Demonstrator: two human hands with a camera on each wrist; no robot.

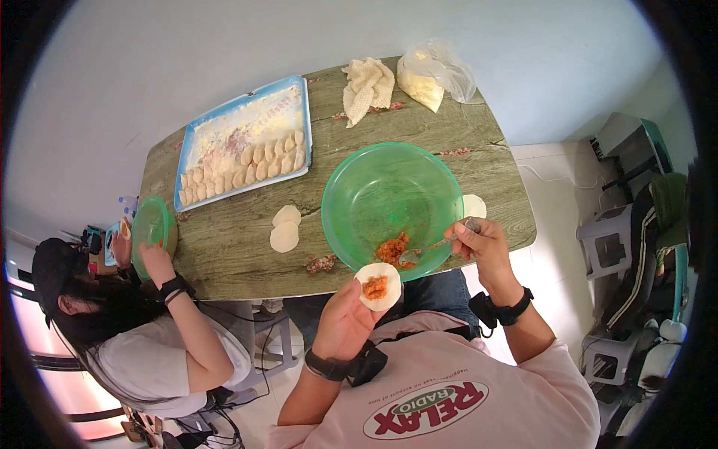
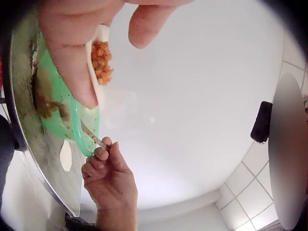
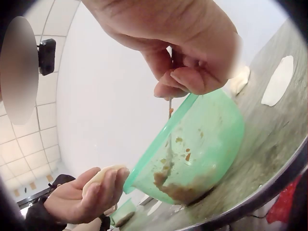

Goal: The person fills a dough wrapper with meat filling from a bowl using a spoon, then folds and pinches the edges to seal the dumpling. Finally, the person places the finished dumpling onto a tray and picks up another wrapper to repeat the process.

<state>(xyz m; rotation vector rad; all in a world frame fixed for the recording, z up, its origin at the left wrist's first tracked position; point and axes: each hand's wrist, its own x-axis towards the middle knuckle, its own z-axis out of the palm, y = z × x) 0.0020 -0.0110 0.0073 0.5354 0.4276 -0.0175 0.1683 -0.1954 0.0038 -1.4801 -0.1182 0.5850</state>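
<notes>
My left hand (image 1: 342,326) holds a round dumpling wrapper (image 1: 392,288) just over the near rim of a large green bowl (image 1: 357,183). A lump of orange-brown filling (image 1: 375,288) sits in the wrapper's middle. In the right wrist view, the fingers of that hand curl under the wrapper (image 3: 100,180). Over the bowl's right rim, my right hand (image 1: 490,253) pinches the handle of a metal spoon (image 1: 436,246). The spoon's bowl dips into more filling (image 1: 390,248) at the near side of the green bowl.
Loose wrappers (image 1: 284,233) lie left of the bowl, and another wrapper (image 1: 475,206) lies at its right. A blue tray (image 1: 307,112) holds rows of dumplings (image 1: 262,166). A cloth (image 1: 368,86) and a plastic bag (image 1: 430,81) lie behind. Another person (image 1: 179,355) works at a smaller green bowl (image 1: 149,228).
</notes>
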